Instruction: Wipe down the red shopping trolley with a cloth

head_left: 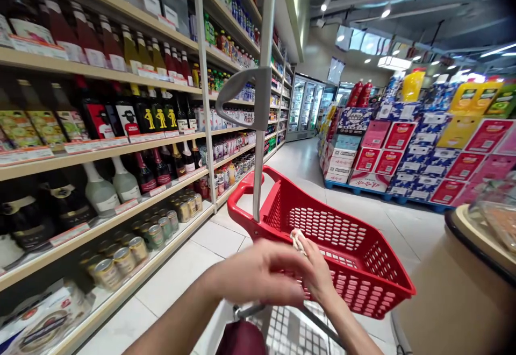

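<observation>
Evidently the right hand (pixel 318 274) has its fingertips pinched on a crumpled, cream-white cloth (pixel 298 241), which sits at the near long side of a red plastic shopping basket (pixel 342 220) with perforated walls. The left hand (pixel 260 273), blurred, overlaps the right in this view; its thumb and fingers look spread, with nothing visible between them, and I cannot tell whether the two hands touch. Judging by the cloth at the rim, the step in hand is wiping down the basket; carrying on would call for a firm pinch and a stroke along that side, with the left hand free to steady the frame.

Counted outward: two hands, one cloth, one basket. One silvery metal pole (pixel 266 32) rises by the basket's left end, bearing one grey plastic loop handle (pixel 242 99). On the shelves to the left stand two frosted, white-labelled bottles (pixel 100 189) and three black bottles with yellow figures (pixel 148 115). Across the aisle, two red bottles (pixel 365 97) top a stack of cartons (pixel 399 153), too many to count reliably.
</observation>
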Motion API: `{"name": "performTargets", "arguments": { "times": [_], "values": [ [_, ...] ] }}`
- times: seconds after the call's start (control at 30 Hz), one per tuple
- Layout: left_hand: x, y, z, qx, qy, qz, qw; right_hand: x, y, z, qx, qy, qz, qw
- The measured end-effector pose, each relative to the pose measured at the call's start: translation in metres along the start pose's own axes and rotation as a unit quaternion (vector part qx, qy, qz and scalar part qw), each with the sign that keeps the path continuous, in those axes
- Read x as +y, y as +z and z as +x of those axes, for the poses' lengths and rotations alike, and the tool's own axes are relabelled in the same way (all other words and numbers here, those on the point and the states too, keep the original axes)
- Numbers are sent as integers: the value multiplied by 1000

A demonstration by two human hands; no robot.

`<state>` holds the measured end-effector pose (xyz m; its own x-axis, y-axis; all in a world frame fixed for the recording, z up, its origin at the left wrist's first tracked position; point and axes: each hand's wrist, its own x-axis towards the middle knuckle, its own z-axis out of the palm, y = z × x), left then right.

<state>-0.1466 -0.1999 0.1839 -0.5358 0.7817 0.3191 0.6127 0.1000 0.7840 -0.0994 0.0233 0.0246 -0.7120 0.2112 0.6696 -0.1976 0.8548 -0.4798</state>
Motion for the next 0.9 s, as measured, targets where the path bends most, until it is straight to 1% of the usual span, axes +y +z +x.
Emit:
{"name": "performTargets", "arguments": {
  "times": [0.03, 0.07, 0.1, 0.13, 0.17, 0.2, 0.23, 0.27, 0.3, 0.33, 0.37, 0.43, 0.5, 0.53, 0.57, 0.63, 0.7, 0.77, 0.83, 0.9],
  "values": [
    [-4, -4, 6, 50, -15, 31, 998, -8, -2, 6, 12, -19, 1, 1000],
    [-9, -9, 13, 125, -32, 72, 989, -20, -6, 15, 34, -45, 3, 998],
    [-17, -14, 21, 208, -50, 126, 969, -35, -10, 30, 64, -78, 5, 995],
    [-25, -17, 28, 274, -67, 187, 941, -53, -16, 49, 107, -112, 6, 988],
    [-34, -19, 35, 304, -80, 246, 917, -73, -22, 72, 134, -157, 6, 978],
    [-43, -20, 40, 289, -89, 294, 907, -92, -29, 97, 165, -198, 4, 966],
    [-51, -19, 43, 243, -94, 330, 907, -110, -35, 122, 192, -229, -4, 954],
    [-59, -16, 45, 192, -96, 355, 910, -124, -39, 145, 199, -254, -22, 946],
    [-66, -12, 45, 152, -90, 371, 912, -134, -42, 163, 194, -263, -47, 944],
    [-72, -8, 44, 132, -78, 383, 911, -139, -41, 174, 176, -272, -73, 943],
    [-76, -4, 42, 130, -64, 391, 909, -139, -37, 180, 147, -288, -96, 942],
    [-82, 1, 38, 153, -45, 397, 904, -128, -23, 173, 66, -339, -127, 930],
    [-86, 3, 37, 173, -39, 393, 902, -113, -10, 157, -12, -393, -139, 909],
    [-88, 4, 37, 180, -36, 389, 903, -108, -6, 152, -39, -409, -141, 901],
    [-89, 3, 38, 184, -33, 385, 904, -106, -4, 151, -52, -414, -140, 898],
    [-91, 3, 39, 187, -26, 374, 908, -109, -9, 159, -34, -393, -133, 909],
    [-93, 2, 39, 183, -17, 368, 911, -116, -17, 173, 8, -360, -128, 924],
    [-94, 2, 38, 176, -12, 371, 912, -117, -20, 175, 24, -349, -134, 927],
    [-94, 1, 35, 163, -13, 382, 910, -108, -16, 159, -9, -373, -148, 916],
    [-93, 0, 32, 144, -11, 396, 907, -93, -8, 136, -53, -400, -148, 903]
  ]
}}
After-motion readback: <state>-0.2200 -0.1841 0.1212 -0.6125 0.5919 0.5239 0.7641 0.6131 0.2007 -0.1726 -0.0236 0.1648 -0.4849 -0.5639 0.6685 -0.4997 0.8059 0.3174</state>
